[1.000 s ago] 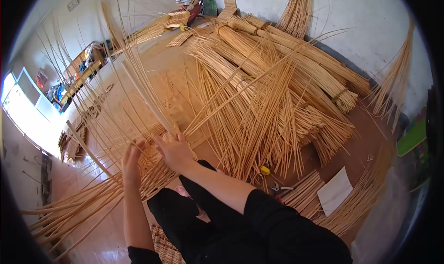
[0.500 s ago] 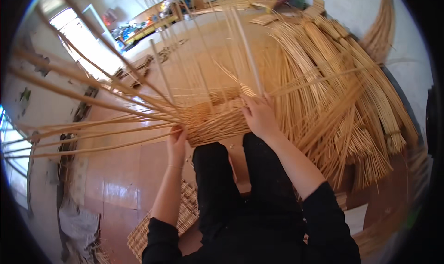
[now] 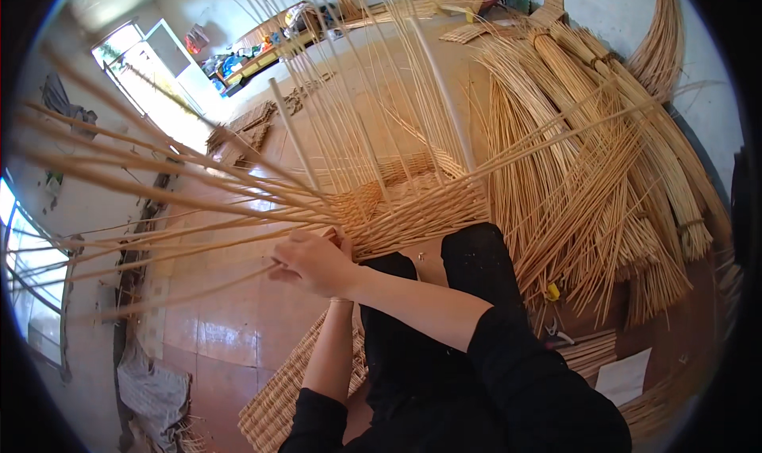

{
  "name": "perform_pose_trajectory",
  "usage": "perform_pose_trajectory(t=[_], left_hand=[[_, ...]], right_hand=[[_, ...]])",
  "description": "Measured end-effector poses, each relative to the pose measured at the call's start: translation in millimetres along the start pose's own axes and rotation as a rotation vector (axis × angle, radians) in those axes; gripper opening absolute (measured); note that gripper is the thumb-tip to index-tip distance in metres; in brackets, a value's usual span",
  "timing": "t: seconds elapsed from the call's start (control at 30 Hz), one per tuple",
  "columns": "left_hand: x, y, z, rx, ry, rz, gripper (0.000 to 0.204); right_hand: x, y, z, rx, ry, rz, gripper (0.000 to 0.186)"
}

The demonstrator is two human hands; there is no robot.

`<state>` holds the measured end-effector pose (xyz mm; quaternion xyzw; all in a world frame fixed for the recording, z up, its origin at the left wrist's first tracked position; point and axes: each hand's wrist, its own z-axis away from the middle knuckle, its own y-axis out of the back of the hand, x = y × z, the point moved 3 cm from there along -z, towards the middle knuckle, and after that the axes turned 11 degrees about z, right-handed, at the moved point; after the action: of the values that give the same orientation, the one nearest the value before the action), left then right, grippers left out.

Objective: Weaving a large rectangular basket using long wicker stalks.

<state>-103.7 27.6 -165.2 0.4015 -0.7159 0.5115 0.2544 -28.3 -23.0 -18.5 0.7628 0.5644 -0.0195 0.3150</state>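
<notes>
A half-woven wicker basket [image 3: 421, 215] with tall upright stakes rests at my knees, its near wall of tight, slanted weave. My right hand [image 3: 313, 261] is crossed over to the basket's left end, fingers closed on a thin wicker rod [image 3: 230, 284] that runs out to the left. Behind it, my left hand [image 3: 344, 242] is mostly covered; its visible fingers pinch the basket's near left corner. Many long rods [image 3: 198, 185] fan out leftward from that corner. Two thicker pale sticks [image 3: 294, 131] stand among the stakes.
Bundles of wicker rods [image 3: 556, 111] and loose rods lie on the floor to the right. A woven mat [image 3: 270, 405] lies by my left forearm. Pliers [image 3: 559, 334] and a white sheet [image 3: 625, 376] are at lower right. A grey cloth [image 3: 155, 389] is at lower left.
My right hand has left the basket's right side and crossed to its left end, where it now grips a rod. My left hand stays at the left corner. The view has shifted slightly.
</notes>
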Motion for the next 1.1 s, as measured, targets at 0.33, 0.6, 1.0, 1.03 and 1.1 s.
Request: perform_pose_trajectory(t=[0.33,0.6,1.0,1.03,1.1], left_hand=[[20,11,12,-0.120,0.060,-0.139,0.030],[195,-84,-5,-0.413,0.077,-0.298,0.055],[137,-148,-60,-0.422,0.147,-0.781,0.030],[136,-146,-64,-0.482,0.217,-0.848,0.022],[130,-143,-61,-0.402,0.189,-0.841,0.019]], right_hand=[[12,-10,18,-0.286,-0.067,-0.297,0.040],[5,1,29,-0.117,-0.014,-0.260,0.047],[5,2,29,-0.037,0.005,-0.121,0.046],[6,3,32,-0.036,0.002,-0.128,0.046],[10,4,36,-0.070,-0.003,-0.152,0.046]])
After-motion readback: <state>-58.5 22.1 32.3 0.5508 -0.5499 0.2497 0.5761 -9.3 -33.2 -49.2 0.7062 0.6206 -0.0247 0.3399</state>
